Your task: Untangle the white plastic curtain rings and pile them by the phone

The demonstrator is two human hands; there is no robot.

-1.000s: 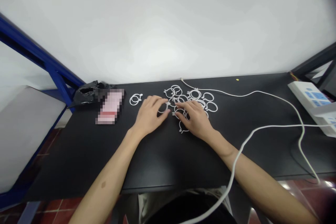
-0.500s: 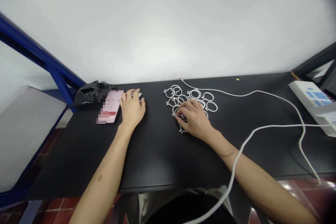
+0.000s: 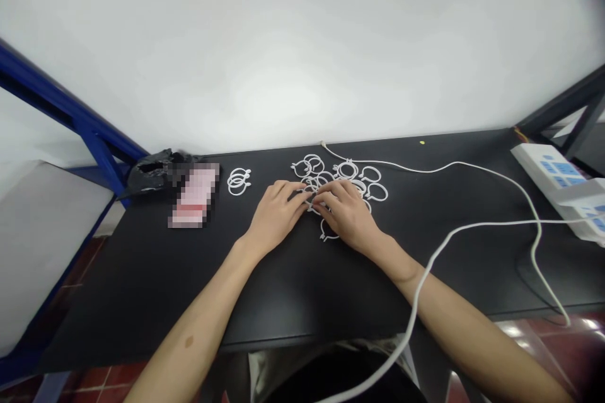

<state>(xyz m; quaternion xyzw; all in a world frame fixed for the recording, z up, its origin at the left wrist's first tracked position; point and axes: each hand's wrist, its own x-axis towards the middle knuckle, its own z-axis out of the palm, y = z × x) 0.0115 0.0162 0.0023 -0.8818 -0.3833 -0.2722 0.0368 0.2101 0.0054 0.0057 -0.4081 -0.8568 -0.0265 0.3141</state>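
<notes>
Ring [image 3: 312, 203]: thin white plastic hoop with a small tab, lying at the near edge of the loose ring pile [image 3: 350, 175], 12 o'clock on the black table [image 3: 283, 289]. Left hand [image 3: 276, 217] and right hand [image 3: 350, 217]: fingers drawn narrow, tips pinched on it; exact grip too small to read.

Risk, judged: the hoops overlap, so one lifted may drag its neighbours, and the smooth matte top lets them skid.

Small stack [image 3: 239, 181] at 10 o'clock of the left hand. Limp white cable [image 3: 428, 261] at 4 o'clock could snag the right forearm.

White wall [image 3: 302, 44], black table [image 3: 142, 277]
</notes>
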